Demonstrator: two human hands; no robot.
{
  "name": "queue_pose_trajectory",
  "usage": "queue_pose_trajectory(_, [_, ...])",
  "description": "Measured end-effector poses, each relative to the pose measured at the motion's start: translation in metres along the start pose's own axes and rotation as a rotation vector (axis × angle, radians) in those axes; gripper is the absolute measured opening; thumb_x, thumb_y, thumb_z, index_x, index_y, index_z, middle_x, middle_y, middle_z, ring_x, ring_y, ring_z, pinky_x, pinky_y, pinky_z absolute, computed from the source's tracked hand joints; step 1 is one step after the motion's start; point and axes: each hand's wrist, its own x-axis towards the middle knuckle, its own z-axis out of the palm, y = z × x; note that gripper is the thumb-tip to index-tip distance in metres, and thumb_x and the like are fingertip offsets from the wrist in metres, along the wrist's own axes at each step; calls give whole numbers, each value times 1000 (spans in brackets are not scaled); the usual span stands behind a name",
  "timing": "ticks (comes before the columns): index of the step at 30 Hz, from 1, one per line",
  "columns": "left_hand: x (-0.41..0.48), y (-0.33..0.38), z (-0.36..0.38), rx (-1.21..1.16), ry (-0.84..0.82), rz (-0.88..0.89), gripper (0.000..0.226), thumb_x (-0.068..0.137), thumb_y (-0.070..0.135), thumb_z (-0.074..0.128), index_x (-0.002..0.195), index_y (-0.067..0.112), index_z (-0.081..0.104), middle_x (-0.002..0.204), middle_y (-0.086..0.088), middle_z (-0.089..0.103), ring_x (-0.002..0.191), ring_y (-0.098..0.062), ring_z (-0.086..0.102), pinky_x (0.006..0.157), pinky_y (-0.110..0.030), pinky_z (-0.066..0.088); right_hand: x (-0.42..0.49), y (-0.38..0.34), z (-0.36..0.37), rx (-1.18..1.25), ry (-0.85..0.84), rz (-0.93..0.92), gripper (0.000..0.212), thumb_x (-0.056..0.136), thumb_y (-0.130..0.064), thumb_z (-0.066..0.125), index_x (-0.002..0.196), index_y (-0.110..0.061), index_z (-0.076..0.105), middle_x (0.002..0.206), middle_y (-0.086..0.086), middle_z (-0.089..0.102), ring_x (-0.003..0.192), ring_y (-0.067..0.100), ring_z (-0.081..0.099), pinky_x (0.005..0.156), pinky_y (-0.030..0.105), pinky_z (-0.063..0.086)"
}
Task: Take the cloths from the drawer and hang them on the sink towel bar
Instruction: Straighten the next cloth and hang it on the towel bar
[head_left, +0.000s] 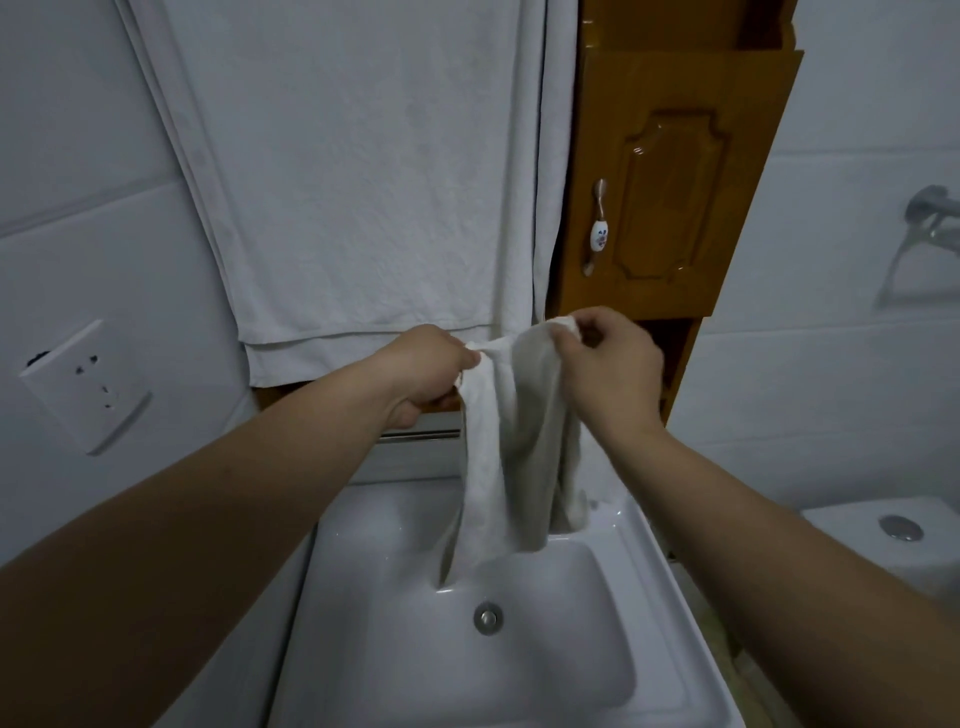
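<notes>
1. Hands first: your left hand is clenched on the top edge of a white cloth, right hand pinches the other end of that same edge, so the cloth is stretched short between them and hangs in folds.
2. Cloth's lower end dangles over the sink, its tip near or touching the basin's back wall; can't tell which.
3. Towel bar shows as a metal rail just below your left hand, behind the cloth. Cloth doesn't look draped over it yet, though the fabric hides that spot.
4. Progress, as a guess: this cloth is out of the drawer, hang step is under way, not done. Drawer isn't in view, so no telling how many cloths are left.
5. Big white towel hangs on the wall above the hands, w/ a wooden cabinet just right of it.
6. Room: white tiled bathroom, wall socket at left, toilet tank at right, drain mid-basin.
</notes>
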Motion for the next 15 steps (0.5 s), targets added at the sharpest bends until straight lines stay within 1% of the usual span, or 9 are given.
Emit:
queue_pose_trajectory(2, [-1, 2, 8, -93, -5, -23, 19, 97, 7, 55, 79, 12, 62, 65, 0, 63, 50, -7, 58, 46, -20, 49, -10, -6, 9, 25, -50, -40, 10, 94, -35, 64, 101, -30, 70, 83, -22, 63, 79, -8, 58, 66, 10, 39])
queue_pose_trajectory(4, [-1, 3, 11, -148, -7, -37, 13, 97, 8, 54, 90, 12, 65, 79, -4, 64, 64, -13, 58, 52, -23, 51, -18, -9, 18, 48, -95, -73, 9, 93, -35, 66, 98, -30, 72, 83, -20, 66, 80, -7, 60, 67, 13, 44])
queue_pose_trajectory(5, [-1, 3, 13, -160, -8, -44, 12, 96, 8, 54, 94, 11, 66, 84, -7, 62, 69, -15, 56, 55, -25, 50, -21, -9, 21, 38, -117, -104, 9, 93, -35, 67, 98, -30, 73, 84, -18, 68, 81, -5, 61, 69, 15, 46])
queue_pose_trajectory(6, [-2, 3, 14, -176, -4, -51, 13, 95, 7, 54, 95, 11, 66, 84, -8, 60, 68, -15, 52, 55, -24, 48, -24, -8, 25, 12, -135, -140, 11, 93, -35, 66, 98, -29, 74, 86, -15, 70, 82, -2, 62, 70, 18, 48])
queue_pose_trajectory(8, [-4, 0, 16, -208, -1, -70, 15, 93, 4, 52, 92, 9, 66, 77, -6, 59, 58, -9, 48, 49, -19, 45, -28, -4, 29, -24, -151, -182, 15, 95, -35, 64, 102, -28, 75, 90, -13, 72, 84, 2, 63, 72, 23, 50])
queue_pose_trajectory(11, [-9, -2, 17, -204, -42, -83, 17, 93, 1, 52, 91, 8, 67, 70, -3, 60, 54, -8, 50, 48, -17, 44, -29, 1, 31, -15, -141, -169, 16, 95, -36, 64, 102, -28, 75, 89, -12, 72, 83, 3, 63, 72, 26, 52])
queue_pose_trajectory(13, [-11, -4, 15, -207, -75, -84, 19, 90, -2, 52, 91, 7, 68, 71, -3, 63, 54, -8, 54, 50, -17, 46, -30, 2, 31, 4, -154, -152, 16, 94, -37, 64, 100, -28, 76, 88, -12, 72, 83, 2, 63, 72, 26, 52])
queue_pose_trajectory(15, [-12, -5, 13, -226, -90, -85, 21, 90, -3, 51, 96, 6, 69, 80, -6, 67, 56, -9, 58, 55, -20, 50, -32, 2, 29, 56, -180, -123, 15, 94, -36, 65, 100, -29, 77, 88, -13, 73, 84, 1, 65, 73, 25, 53])
